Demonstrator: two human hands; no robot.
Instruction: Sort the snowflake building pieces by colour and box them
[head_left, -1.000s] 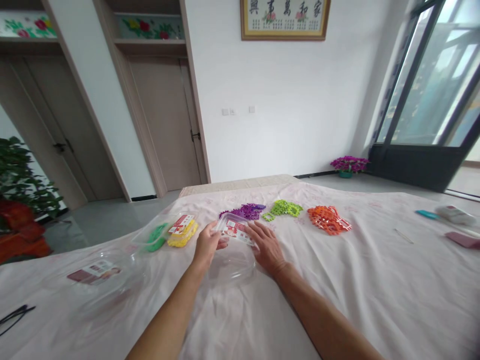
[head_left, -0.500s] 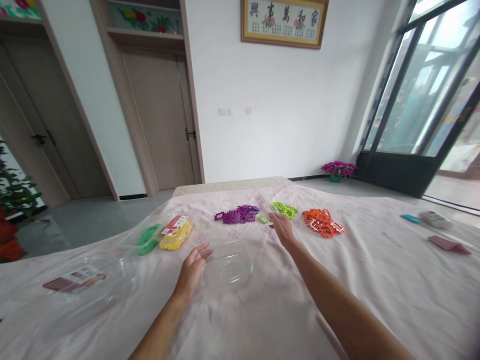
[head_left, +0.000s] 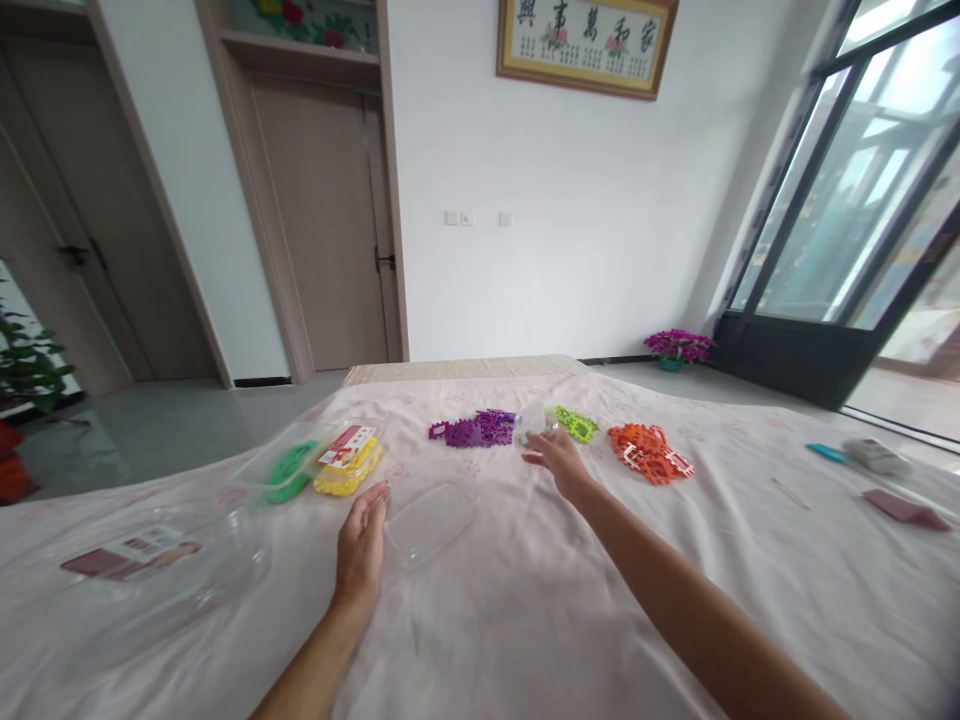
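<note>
My left hand (head_left: 362, 540) is closed at the left rim of a clear plastic box (head_left: 431, 525), which tilts above the cloth. Farther forward, my right hand (head_left: 559, 462) reaches toward the back with its fingers curled at a clear plastic piece, perhaps a lid (head_left: 534, 422); its outline is faint. Lime-green plastic pieces (head_left: 576, 424) lie just beyond that hand. On its left is a pile of purple pieces (head_left: 476, 430), and to the right are orange-red pieces (head_left: 649, 454).
Clear boxes with yellow pieces (head_left: 349, 472) and green pieces (head_left: 290, 472) stand at the left. Nearer lies a large clear container with a label (head_left: 135, 552). At the right are a pink item (head_left: 906, 508), a white packet (head_left: 879, 456), a blue item (head_left: 826, 453) and a thin stick (head_left: 791, 492).
My left hand has shifted left and turned more upright, and the clear box has tilted with it. My right hand has lowered the clear piece, and the small lime bits beside the purple pile are hidden.
</note>
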